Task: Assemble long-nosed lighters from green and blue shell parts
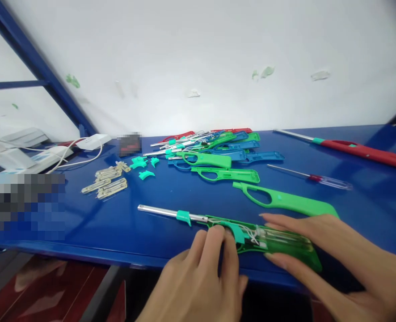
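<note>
Near the table's front edge lies an opened long-nosed gas lighter [278, 245], with its metal tube to the left and wires and a clear fuel tank showing in the green half-shell. My left hand [204, 273] is closed at its teal trigger [235, 231], fingertips bent over it. My right hand [345, 259] grips the handle end, thumb on the near side and fingers on the far side. Just behind lies a loose green half-shell [288, 201], face down. A teal collar [183, 216] sits around the tube.
A pile of green, blue and red lighter shells [218, 147] lies at the back. To its left are loose teal triggers [146, 174] and several fuel tanks [112, 185]. On the right rest a screwdriver [318, 179] and a red lighter [362, 152]. White cables [67, 156] lie left.
</note>
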`<action>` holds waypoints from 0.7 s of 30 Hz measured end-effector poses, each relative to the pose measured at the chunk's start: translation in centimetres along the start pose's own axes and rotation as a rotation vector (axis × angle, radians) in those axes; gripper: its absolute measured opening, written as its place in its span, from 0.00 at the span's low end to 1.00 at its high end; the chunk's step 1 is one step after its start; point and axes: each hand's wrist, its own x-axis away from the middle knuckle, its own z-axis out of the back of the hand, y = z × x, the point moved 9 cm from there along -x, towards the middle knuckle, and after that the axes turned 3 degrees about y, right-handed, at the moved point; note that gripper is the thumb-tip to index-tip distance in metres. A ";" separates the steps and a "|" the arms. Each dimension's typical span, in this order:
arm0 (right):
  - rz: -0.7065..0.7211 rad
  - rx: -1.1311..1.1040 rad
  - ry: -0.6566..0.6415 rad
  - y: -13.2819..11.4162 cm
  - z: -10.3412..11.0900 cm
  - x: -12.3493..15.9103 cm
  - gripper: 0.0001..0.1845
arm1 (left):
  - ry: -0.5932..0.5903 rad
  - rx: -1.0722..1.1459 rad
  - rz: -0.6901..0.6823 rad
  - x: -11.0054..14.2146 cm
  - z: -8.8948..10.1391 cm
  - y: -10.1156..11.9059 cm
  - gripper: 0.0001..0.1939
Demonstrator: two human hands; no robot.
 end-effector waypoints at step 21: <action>0.135 0.018 -0.008 -1.8 0.0 -1.4 0.17 | 0.299 0.013 0.105 1.2 1.2 0.7 0.19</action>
